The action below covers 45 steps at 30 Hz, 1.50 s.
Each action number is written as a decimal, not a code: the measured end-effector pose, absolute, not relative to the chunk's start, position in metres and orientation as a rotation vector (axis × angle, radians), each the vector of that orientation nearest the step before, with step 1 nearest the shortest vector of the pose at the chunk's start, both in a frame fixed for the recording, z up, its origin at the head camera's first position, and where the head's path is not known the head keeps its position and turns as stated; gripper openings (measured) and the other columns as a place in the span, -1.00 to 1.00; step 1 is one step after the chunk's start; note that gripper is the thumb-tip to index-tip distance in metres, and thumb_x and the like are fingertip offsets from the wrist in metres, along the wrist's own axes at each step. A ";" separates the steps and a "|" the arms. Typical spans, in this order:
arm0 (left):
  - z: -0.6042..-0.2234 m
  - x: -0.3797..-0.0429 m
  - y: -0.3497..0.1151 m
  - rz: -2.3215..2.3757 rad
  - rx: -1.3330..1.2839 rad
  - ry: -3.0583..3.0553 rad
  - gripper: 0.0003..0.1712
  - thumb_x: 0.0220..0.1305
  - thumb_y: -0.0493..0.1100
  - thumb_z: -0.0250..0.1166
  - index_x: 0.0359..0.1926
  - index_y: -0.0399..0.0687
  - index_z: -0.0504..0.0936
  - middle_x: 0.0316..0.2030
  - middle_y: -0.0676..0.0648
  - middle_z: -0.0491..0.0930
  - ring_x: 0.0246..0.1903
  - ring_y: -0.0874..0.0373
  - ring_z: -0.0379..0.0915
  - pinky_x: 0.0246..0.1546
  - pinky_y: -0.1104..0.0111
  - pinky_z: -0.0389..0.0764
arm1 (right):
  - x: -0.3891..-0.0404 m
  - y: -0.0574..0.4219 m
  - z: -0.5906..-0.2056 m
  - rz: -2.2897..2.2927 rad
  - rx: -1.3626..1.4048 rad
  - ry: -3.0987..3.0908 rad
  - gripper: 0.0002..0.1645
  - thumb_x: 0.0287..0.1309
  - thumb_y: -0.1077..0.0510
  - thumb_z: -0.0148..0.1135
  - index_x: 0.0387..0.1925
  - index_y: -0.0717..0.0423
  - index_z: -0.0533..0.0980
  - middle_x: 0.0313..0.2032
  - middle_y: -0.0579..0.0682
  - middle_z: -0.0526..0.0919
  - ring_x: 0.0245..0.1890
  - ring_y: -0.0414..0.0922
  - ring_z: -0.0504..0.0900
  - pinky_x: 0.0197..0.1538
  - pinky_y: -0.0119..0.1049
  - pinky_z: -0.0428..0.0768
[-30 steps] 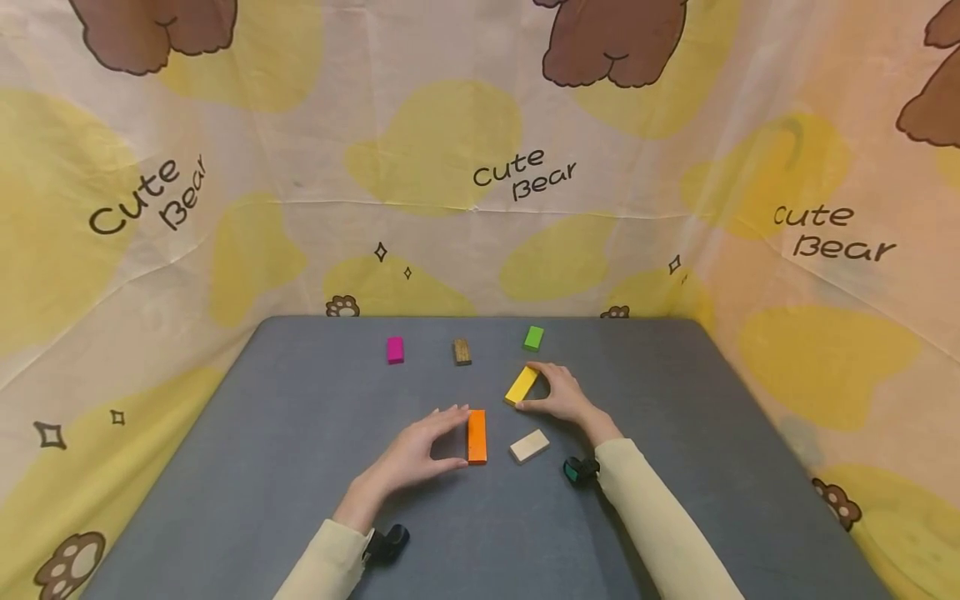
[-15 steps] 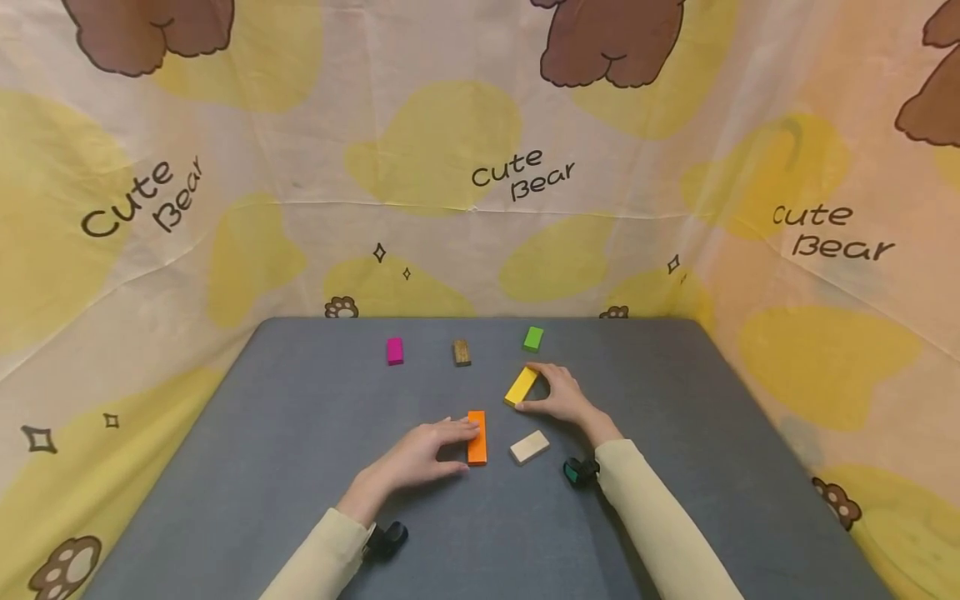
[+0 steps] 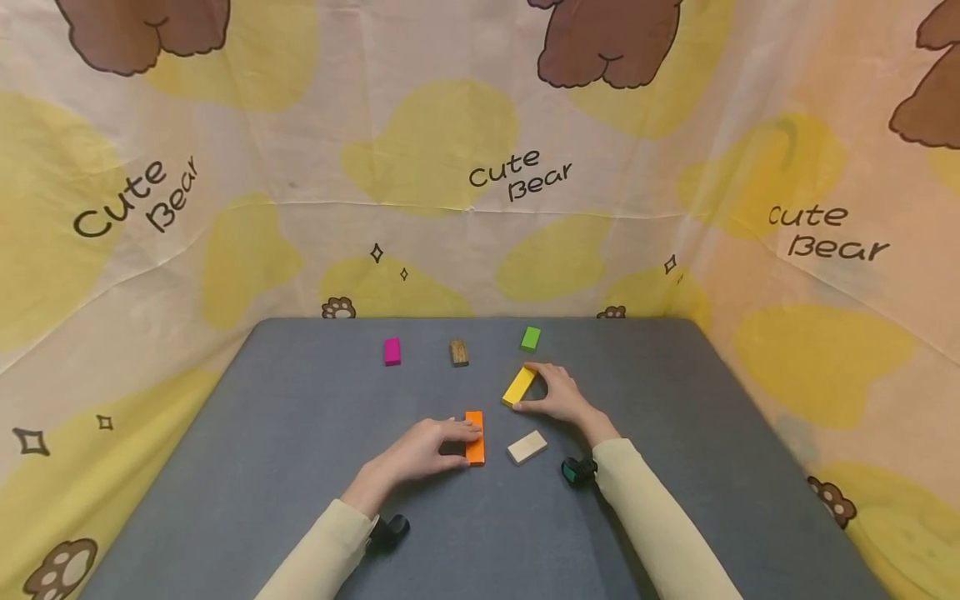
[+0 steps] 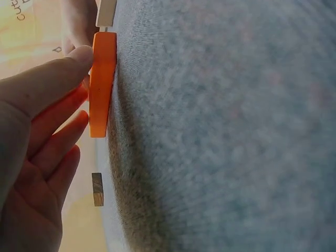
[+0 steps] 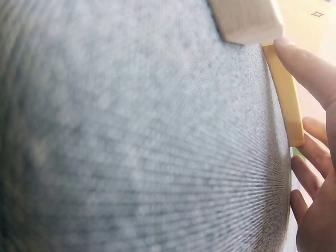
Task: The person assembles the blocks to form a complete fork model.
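Observation:
An orange wooden block (image 3: 475, 450) lies flat on the table near its middle. My left hand (image 3: 431, 446) reaches over it from the left, fingers laid across its top and thumb by its near end. In the left wrist view the fingers are fairly straight, and the thumb tip overlaps the upper edge of the orange block (image 4: 101, 100). Farther right, my right hand (image 3: 558, 396) pinches a yellow wooden block (image 3: 518, 387) between thumb and index finger, one at each end. A pale wooden block (image 3: 527, 447) lies between the hands, touched by neither.
Along the back of the table (image 3: 300, 467) lie a magenta block (image 3: 392, 352), a brown woodgrain block (image 3: 459, 352) and a green block (image 3: 531, 339). A bear-print cloth (image 3: 420, 150) rises behind the table and along both sides.
My left hand has moved from beside the orange block to over it, its fingers now across the top and its thumb drawn closer. The right hand and the blocks have stayed in place.

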<state>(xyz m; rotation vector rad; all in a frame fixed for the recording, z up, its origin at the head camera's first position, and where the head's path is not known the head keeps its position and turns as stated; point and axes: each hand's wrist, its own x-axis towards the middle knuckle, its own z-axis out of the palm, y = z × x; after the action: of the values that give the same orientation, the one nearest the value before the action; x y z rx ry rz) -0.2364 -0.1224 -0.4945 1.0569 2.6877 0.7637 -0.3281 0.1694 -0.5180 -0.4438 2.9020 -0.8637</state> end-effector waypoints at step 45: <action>-0.496 -0.237 -0.122 0.750 1.079 2.725 -0.50 0.19 0.02 0.36 0.18 0.15 0.59 0.15 0.12 0.61 0.26 0.18 0.48 0.32 0.05 0.44 | -0.351 0.180 -0.500 -1.058 -0.588 2.710 -0.13 -0.02 0.14 0.47 0.35 0.06 0.33 0.33 0.11 0.43 0.36 0.12 0.37 0.40 0.11 0.35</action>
<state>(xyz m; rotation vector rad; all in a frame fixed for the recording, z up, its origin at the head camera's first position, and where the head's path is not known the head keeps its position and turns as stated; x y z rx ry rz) -0.2372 -0.1218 -0.4956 1.0786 2.7254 0.7503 -0.3515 0.1799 -0.4996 -0.5883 2.7099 -1.0579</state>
